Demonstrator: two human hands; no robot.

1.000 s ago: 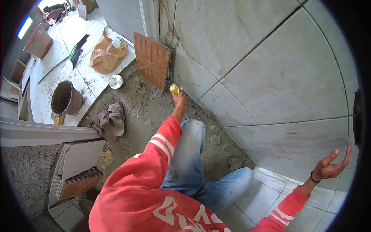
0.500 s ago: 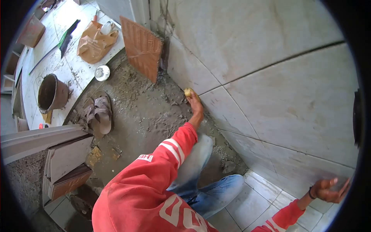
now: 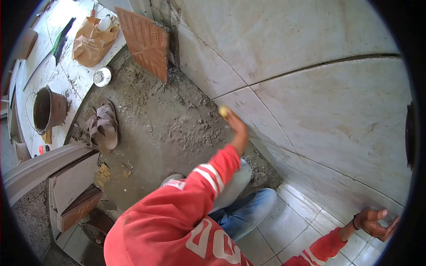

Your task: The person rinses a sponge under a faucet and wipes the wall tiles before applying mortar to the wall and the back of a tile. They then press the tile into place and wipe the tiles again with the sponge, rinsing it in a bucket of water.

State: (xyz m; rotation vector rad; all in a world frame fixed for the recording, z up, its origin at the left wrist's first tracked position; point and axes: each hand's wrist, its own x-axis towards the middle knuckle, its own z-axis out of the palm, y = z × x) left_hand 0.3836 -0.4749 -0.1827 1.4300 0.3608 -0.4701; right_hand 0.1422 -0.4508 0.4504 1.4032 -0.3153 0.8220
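Note:
A small yellow sponge-like piece (image 3: pixel 223 111) is in my left hand (image 3: pixel 236 125), whose fingers are closed on it. This hand is low beside the foot of the tiled wall (image 3: pixel 328 106), above wet grey mortar (image 3: pixel 151 119). At the lower right, my right hand (image 3: pixel 377 223) is by the wall with its fingers apart and nothing in it; whether it touches the tiles is unclear. A brown ridged-back tile (image 3: pixel 146 44) leans upright against the wall beyond my left hand.
Sandals (image 3: pixel 106 126) stand on the mortar. To the left are a bucket (image 3: pixel 55 108), a round metal-topped container (image 3: pixel 102 76), a brown bag (image 3: pixel 93 44) and a green-and-black brush (image 3: pixel 61 42). Stacked tiles (image 3: pixel 75 186) stand at lower left, near laid white floor tiles (image 3: pixel 282 221).
My left hand has moved along the foot of the wall towards me with the yellow piece still in it. The view has shifted slightly. My right hand stays by the wall.

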